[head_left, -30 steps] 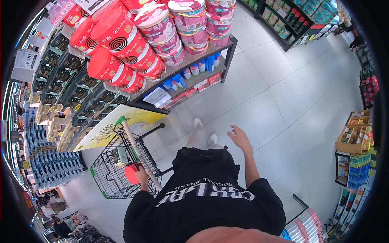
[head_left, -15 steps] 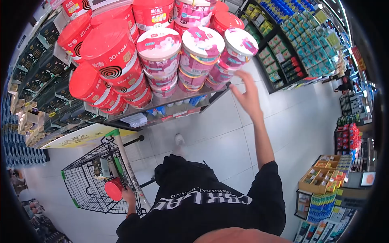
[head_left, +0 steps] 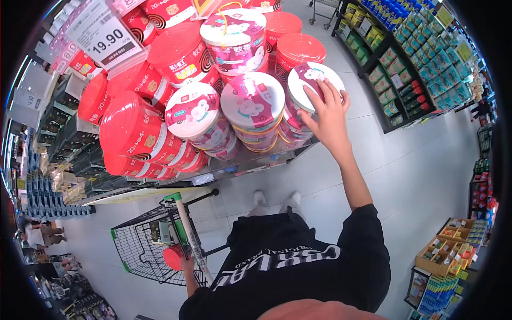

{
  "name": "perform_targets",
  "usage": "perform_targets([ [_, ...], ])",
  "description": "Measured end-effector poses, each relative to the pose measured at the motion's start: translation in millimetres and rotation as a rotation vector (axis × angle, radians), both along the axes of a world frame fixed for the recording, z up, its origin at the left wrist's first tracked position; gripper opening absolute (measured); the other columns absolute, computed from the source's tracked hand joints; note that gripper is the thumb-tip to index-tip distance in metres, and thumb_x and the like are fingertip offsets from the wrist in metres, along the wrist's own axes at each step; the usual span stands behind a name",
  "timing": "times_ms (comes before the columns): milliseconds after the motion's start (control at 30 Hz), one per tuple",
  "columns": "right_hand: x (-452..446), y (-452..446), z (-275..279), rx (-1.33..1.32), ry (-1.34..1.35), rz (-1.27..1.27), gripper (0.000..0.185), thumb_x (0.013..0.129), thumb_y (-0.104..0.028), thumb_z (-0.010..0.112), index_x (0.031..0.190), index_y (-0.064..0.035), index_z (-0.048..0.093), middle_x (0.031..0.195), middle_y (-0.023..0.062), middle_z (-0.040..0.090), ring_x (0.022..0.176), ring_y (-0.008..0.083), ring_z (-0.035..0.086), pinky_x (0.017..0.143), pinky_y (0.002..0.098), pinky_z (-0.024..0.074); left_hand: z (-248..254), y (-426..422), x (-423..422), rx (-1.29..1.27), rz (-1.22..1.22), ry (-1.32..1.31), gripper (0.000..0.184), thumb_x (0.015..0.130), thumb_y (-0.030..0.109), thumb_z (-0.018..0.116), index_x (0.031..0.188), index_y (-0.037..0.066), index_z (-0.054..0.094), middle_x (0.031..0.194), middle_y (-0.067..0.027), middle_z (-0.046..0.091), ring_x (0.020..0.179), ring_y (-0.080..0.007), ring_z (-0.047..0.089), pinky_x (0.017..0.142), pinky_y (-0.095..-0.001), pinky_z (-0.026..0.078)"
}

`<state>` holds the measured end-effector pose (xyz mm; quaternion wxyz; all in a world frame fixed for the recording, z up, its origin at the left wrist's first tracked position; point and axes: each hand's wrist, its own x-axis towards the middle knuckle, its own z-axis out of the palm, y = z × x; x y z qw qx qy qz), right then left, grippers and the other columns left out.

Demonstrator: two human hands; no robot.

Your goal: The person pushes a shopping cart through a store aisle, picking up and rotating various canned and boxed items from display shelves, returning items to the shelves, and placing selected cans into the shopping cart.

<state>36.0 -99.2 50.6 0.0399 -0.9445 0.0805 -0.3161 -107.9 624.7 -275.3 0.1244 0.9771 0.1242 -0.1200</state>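
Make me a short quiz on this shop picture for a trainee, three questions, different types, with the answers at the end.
1. True or false: the right hand is down inside the cart.
2. Which price does the large tag at the top left show?
a) 29.50
b) 19.90
c) 9.00
3. Fill in the colour: the round item next to the left hand is ____.

Key
1. False; it is spread over a pink and white tub.
2. b
3. red
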Motion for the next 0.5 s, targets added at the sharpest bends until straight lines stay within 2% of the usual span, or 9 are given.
perform_targets([
  [67,-4.9,-9.2,-4.0,0.092,-0.027,0.116,0.054,0.074,-0.028,0.074,0.124,-0.0154,0.057,0.133,0.0164,0.047,0.129,0.0328,0.04,0.102,0.0551,0.0242,24.3,-13.8,19.2,0.284,-0.123,-0.048,0.037,0.086,0.031,0.055,0.101,-0.002,0.061,0.087,-0.0263,0.066,0.086,-0.0459,0.062,0.076,-0.0526,0.048],
  [133,-8.5,-24.7,-6.3,0.138,-0.08,0.235,0.051,0.071,-0.022,0.076,0.119,-0.0145,0.059,0.131,0.0148,0.048,0.128,0.0323,0.041,0.102,0.0507,0.0274,137.3,-110.9,71.8,0.306,-0.04,0.237,0.036,0.087,0.032,0.055,0.095,-0.002,0.06,0.09,-0.0256,0.065,0.09,-0.042,0.062,0.076,-0.0506,0.048],
  [200,-13.8,-38.8,-3.5,0.224,-0.088,0.332,0.052,0.069,-0.018,0.077,0.118,-0.0144,0.06,0.131,0.0143,0.049,0.129,0.0327,0.041,0.101,0.0492,0.029,201.5,-209.6,100.3,0.177,-0.106,0.112,0.033,0.09,0.03,0.053,0.09,-0.002,0.059,0.093,-0.0233,0.065,0.092,-0.0388,0.062,0.076,-0.0487,0.048],
  [267,-18.0,-58.2,-1.8,0.316,-0.115,0.434,0.062,0.064,-0.015,0.081,0.122,-0.0155,0.058,0.136,0.0157,0.044,0.131,0.0333,0.039,0.103,0.0494,0.03,251.2,-324.9,112.2,-0.176,-0.316,-0.145,0.028,0.092,0.022,0.054,0.108,0.0,0.06,0.098,-0.0205,0.066,0.093,-0.0364,0.063,0.081,-0.0424,0.049],
  [300,-19.6,-65.2,-5.2,0.375,-0.148,0.432,0.066,0.064,-0.016,0.082,0.125,-0.0164,0.056,0.138,0.0167,0.042,0.131,0.0336,0.038,0.104,0.0502,0.0295,246.4,-364.3,118.5,-0.404,-0.406,-0.164,0.033,0.091,0.021,0.057,0.117,0.001,0.058,0.104,-0.0197,0.065,0.098,-0.0328,0.062,0.087,-0.0385,0.048],
  [333,-20.5,-70.4,-9.7,0.434,-0.183,0.424,0.071,0.064,-0.017,0.082,0.128,-0.0173,0.053,0.14,0.0177,0.039,0.132,0.0339,0.038,0.105,0.051,0.0289,266.0,-420.2,118.9,-0.619,-0.435,-0.107,0.036,0.089,0.016,0.06,0.121,0.001,0.056,0.115,-0.0169,0.061,0.104,-0.0296,0.059,0.092,-0.037,0.045],
  [367,-22.9,-75.7,-12.9,0.491,-0.217,0.409,0.075,0.063,-0.018,0.083,0.131,-0.0182,0.051,0.142,0.0187,0.037,0.132,0.0342,0.037,0.106,0.0517,0.0283,275.3,-463.4,122.6,-0.758,-0.607,-0.135,0.044,0.088,0.013,0.061,0.129,0.001,0.051,0.128,-0.0163,0.054,0.112,-0.0284,0.056,0.096,-0.0369,0.043],
  [400,-27.2,-81.6,-13.6,0.456,-0.152,0.369,0.095,0.066,-0.023,0.083,0.146,-0.0139,0.032,0.146,0.019,0.031,0.13,0.0369,0.038,0.11,0.0497,0.0275,279.8,-503.6,127.0,-0.8,-0.671,-0.216,0.05,0.087,0.012,0.062,0.133,0.001,0.046,0.132,-0.0175,0.05,0.117,-0.0292,0.053,0.099,-0.0368,0.041],
  [500,-20.6,-105.2,-43.5,0.94,-0.005,0.571,0.106,0.068,-0.024,0.084,0.149,-0.007,0.017,0.147,0.0208,0.031,0.132,0.0358,0.037,0.11,0.0464,0.029,282.2,-583.8,147.1,-0.858,-0.75,-0.369,0.071,0.083,0.007,0.065,0.143,-0.001,0.029,0.141,-0.022,0.04,0.129,-0.0295,0.043,0.106,-0.0371,0.035],
])
